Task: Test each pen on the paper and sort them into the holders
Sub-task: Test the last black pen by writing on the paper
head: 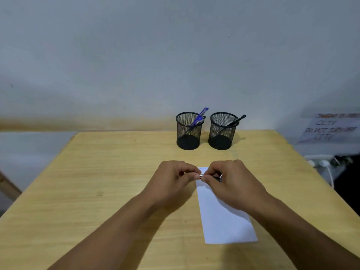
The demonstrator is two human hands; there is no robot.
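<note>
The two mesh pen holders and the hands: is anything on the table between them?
No. In the head view, only bare wooden table lies between the holders and the left hand and right hand.

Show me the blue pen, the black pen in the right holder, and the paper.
blue pen (200,116): head view, upper barrel above the rim.
black pen (238,119): head view, upper shaft.
paper (224,223): head view, bare lower half.
</note>
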